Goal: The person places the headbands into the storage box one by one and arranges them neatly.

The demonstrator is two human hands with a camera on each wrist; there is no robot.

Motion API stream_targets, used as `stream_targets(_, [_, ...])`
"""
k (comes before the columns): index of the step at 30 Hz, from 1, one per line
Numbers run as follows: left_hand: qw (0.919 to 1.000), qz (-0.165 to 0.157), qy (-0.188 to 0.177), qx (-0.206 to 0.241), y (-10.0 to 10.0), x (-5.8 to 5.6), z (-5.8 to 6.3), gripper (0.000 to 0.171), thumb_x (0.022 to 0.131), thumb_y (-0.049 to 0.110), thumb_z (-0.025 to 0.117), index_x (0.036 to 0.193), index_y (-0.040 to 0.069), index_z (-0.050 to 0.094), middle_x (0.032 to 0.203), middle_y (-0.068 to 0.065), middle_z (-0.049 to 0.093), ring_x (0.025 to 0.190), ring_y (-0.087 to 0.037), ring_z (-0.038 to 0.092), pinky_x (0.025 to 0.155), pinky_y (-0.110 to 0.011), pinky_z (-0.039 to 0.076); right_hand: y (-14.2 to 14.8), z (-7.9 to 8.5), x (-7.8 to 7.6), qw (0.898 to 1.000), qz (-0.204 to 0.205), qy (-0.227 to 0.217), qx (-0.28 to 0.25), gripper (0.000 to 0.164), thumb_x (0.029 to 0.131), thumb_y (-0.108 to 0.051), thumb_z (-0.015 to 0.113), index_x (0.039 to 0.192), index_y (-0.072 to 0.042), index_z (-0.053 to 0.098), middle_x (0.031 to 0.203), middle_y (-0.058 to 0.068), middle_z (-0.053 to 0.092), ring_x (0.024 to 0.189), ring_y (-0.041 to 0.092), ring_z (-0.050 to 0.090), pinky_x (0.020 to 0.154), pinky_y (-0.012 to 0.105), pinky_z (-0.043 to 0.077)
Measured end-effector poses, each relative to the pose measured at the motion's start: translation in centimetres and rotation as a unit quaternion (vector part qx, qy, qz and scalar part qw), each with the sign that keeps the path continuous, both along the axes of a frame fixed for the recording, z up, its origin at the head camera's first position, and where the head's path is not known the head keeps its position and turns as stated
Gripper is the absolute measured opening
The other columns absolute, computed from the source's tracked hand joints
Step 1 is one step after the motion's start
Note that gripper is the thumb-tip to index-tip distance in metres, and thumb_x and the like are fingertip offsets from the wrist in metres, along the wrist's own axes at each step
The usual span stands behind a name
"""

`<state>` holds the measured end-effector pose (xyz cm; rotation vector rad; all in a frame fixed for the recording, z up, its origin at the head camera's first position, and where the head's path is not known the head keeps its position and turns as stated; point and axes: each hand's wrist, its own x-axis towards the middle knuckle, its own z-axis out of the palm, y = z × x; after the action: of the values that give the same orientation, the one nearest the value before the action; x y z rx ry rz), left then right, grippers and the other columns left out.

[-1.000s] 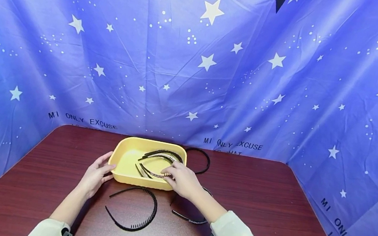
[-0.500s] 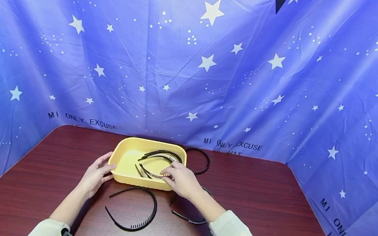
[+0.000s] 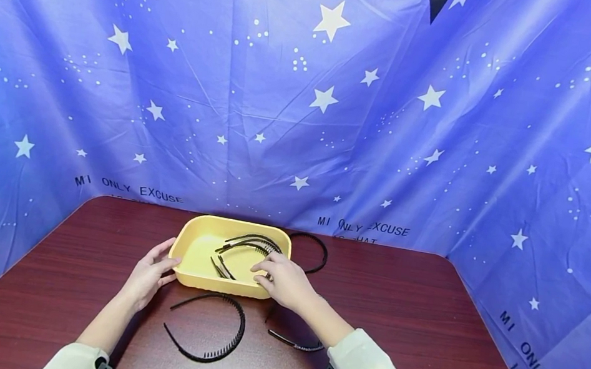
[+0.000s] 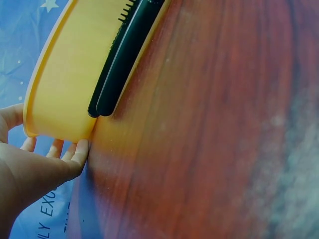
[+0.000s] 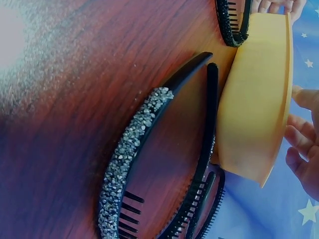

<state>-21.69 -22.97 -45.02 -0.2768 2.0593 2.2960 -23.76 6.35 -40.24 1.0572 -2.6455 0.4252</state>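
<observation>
My left hand point(image 3: 145, 277) grips the left end of a yellow plastic basin point(image 3: 252, 289), with the thumb over its rim and the fingers against the outside. Over the right end of the basin is my right hand point(image 3: 285, 279), its loosely bent fingers reaching just inside the rim. In the right wrist view, no headband shows in that right hand point(image 5: 305, 142). Inside the basin lie several black headbands point(image 3: 250, 241), partly hidden by the right hand. A black toothed headband point(image 3: 241, 331) lies on the table in front.
Under the right forearm lies a headband with glittering stones point(image 5: 132, 159), and a plain black arm of another headband point(image 5: 211, 99) is beside it. One more headband point(image 3: 325, 255) rests behind the basin's right end. A starry blue cloth point(image 3: 263, 92) surrounds the dark red table point(image 3: 395, 324).
The stone-covered headband at my right fingers has dropped among the others in the basin, and their arms lie slightly differently. Both hands have stayed nearly in place.
</observation>
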Motion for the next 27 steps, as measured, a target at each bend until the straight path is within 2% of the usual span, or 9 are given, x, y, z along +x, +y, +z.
stream_targets(13, [1.0,0.0,-0.001,-0.003,0.0,0.0,0.1,0.065,0.094,0.012,0.053,0.149,0.013,0.019,0.112,0.002,0.045,0.094,0.001,0.055,0.081,-0.021,0.048,1.0,0.7,-0.5,0.999,-0.02,-0.021,-0.026,0.019,0.088,-0.028,0.063,0.103,-0.02,0.071,0.1,-0.003,0.062,0.09,0.012,0.059,0.075,0.032,0.049])
stream_targets(23, [1.0,0.002,-0.002,0.001,0.0,0.0,0.2,0.065,0.094,0.012,0.054,0.149,0.013,0.02,0.11,0.004,0.047,0.094,0.001,0.057,0.081,-0.021,0.048,2.5,1.0,-0.8,0.998,-0.025,-0.026,-0.052,0.02,0.087,-0.025,0.066,0.104,-0.016,0.071,0.094,-0.004,0.059,0.076,0.007,0.052,0.065,0.025,0.044])
stream_targets(27, [1.0,0.001,0.0,-0.005,0.1,0.1,0.2,0.065,0.094,0.012,0.053,0.149,0.012,0.019,0.111,0.003,0.047,0.094,0.0,0.057,0.081,-0.022,0.048,3.1,0.8,-0.8,0.998,-0.03,-0.027,-0.056,0.02,0.085,-0.024,0.067,0.103,-0.017,0.071,0.089,-0.005,0.057,0.075,0.006,0.051,0.064,0.022,0.042])
